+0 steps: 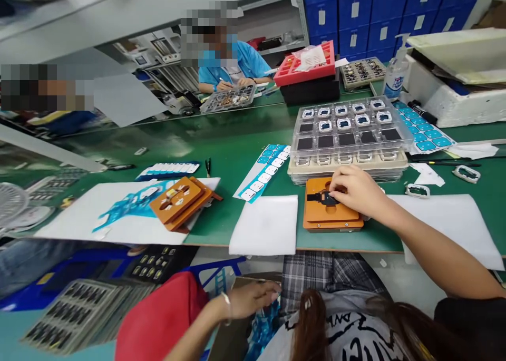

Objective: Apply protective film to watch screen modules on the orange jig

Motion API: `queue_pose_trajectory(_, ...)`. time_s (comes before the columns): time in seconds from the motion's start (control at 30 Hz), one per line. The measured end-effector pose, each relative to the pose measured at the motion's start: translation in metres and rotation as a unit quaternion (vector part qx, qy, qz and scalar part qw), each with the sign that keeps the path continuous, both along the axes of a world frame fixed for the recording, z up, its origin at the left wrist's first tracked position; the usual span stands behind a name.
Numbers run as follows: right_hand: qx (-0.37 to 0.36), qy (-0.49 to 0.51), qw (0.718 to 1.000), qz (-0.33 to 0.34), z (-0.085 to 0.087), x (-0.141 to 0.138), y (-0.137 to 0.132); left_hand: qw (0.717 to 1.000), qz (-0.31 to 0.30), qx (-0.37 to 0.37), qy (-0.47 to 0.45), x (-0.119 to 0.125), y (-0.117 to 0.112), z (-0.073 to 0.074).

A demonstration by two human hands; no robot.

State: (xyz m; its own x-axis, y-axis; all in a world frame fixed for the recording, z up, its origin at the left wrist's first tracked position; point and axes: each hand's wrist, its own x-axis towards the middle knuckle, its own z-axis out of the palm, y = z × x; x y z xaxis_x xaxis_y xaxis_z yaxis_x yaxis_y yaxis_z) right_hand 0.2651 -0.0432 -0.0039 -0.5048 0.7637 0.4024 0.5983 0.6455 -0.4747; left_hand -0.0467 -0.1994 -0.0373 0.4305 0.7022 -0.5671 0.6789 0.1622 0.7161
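- Green workbench (245, 126) runs right across my view, pretty cluttered, with shelving behind it.
- Closest to me, below the bench edge: left hand (253, 298), bracelet on the wrist, reaching over a cardboard box (229, 342) with crumpled blue film (263, 324) in it. Fingers are stretched out and slightly bent; I can't tell if they've got hold of anything.
- Up on the bench near the edge, I've got the right hand (353, 189) at an orange block (332, 222). Its fingertips are bunched together on a small black part (322, 197) sitting in the block's recess. Can't tell whether that's a pinch or just a press, sorry.
- Just left of that block is a white foam sheet (264, 226); another white sheet (450, 218) lies to the right, partly under the forearm.
- Further left, a second orange block (177, 197) sits tilted, blue film next to it.
- Beyond those: a blue-and-white sticker sheet (263, 174), plus stacked trays (298, 151) with small white frames in the top one's back rows.
- Farther still I see a red tray (304, 75) on a black box, a pump bottle (395, 79), and a person in a blue shirt (253, 58) with both hands by a parts tray.
- Way back: blue bins (358, 13) with white labels.
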Motion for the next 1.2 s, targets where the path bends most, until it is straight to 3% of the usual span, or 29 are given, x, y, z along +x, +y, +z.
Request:
queue_pose_trajectory(0.07, 0.013, 0.009, 1.0, 0.005, -0.001, 0.0, -0.001, 0.995, -0.081, -0.043, -0.046, -0.001, 0.042, 0.034)
queue_pose_trajectory(0.1, 0.021, 0.016, 1.0, 0.006, -0.001, -0.001, -0.001, 0.981, -0.153, -0.091, -0.075, 0.003, 0.065, 0.057)
queue_pose_trajectory(0.13, 0.03, 0.023, 0.999, 0.008, -0.001, -0.002, -0.001, 0.974, -0.189, -0.092, -0.086, 0.01, 0.089, 0.08)
queue_pose_trajectory(0.17, 0.04, 0.032, 0.999, 0.01, -0.002, -0.002, -0.001, 0.976, -0.199, -0.032, -0.083, 0.021, 0.114, 0.101)
queue_pose_trajectory(0.2, 0.051, 0.04, 0.998, 0.015, -0.002, -0.003, -0.001, 0.979, -0.155, 0.11, -0.074, 0.036, 0.14, 0.116)
queue_pose_trajectory(0.23, 0.063, 0.046, 0.997, 0.021, -0.003, -0.004, -0.001, 0.956, -0.077, 0.278, -0.05, 0.054, 0.166, 0.125)
queue_pose_trajectory(0.27, 0.074, 0.052, 0.995, 0.029, -0.003, -0.004, -0.001, 0.913, -0.029, 0.407, -0.012, 0.072, 0.19, 0.129)
queue_pose_trajectory(0.33, 0.097, 0.06, 0.992, 0.047, -0.004, -0.005, -0.001, 0.854, 0.01, 0.512, 0.089, 0.107, 0.232, 0.122)
queue_pose_trajectory(0.4, 0.118, 0.068, 0.989, 0.061, -0.005, -0.005, 0.0, 0.854, 0.012, 0.498, 0.149, 0.131, 0.261, 0.107)
queue_pose_trajectory(0.5, 0.143, 0.088, 0.984, 0.067, -0.005, -0.003, 0.002, 0.866, 0.014, 0.476, 0.15, 0.143, 0.284, 0.091)
queue_pose_trajectory(0.63, 0.167, 0.122, 0.977, 0.049, -0.002, -0.001, 0.004, 0.872, 0.044, 0.479, 0.093, 0.139, 0.298, 0.094)
queue_pose_trajectory(0.73, 0.191, 0.149, 0.97, 0.024, 0.003, 0.002, 0.006, 0.872, 0.065, 0.484, 0.026, 0.136, 0.29, 0.1)
queue_pose_trajectory(0.83, 0.285, 0.154, 0.946, -0.02, 0.009, 0.006, 0.005, 0.886, 0.085, 0.444, -0.105, 0.13, 0.253, 0.098)
queue_pose_trajectory(0.9, 0.347, 0.134, 0.928, -0.03, 0.013, 0.007, 0.003, 0.896, 0.123, 0.317, -0.285, 0.126, 0.218, 0.091)
queue_pose_trajectory(0.97, 0.368, 0.114, 0.923, -0.01, 0.015, 0.007, 0.001, 0.887, 0.147, 0.215, -0.381, 0.122, 0.187, 0.082)
queue_pose_trajectory(1.07, 0.359, 0.104, 0.927, 0.027, 0.015, 0.005, -0.002, 0.884, 0.15, 0.14, -0.419, 0.12, 0.164, 0.066)
queue_pose_trajectory(1.2, 0.281, 0.106, 0.952, 0.054, 0.016, 0.002, -0.005, 0.882, 0.141, 0.156, -0.421, 0.109, 0.165, 0.048)
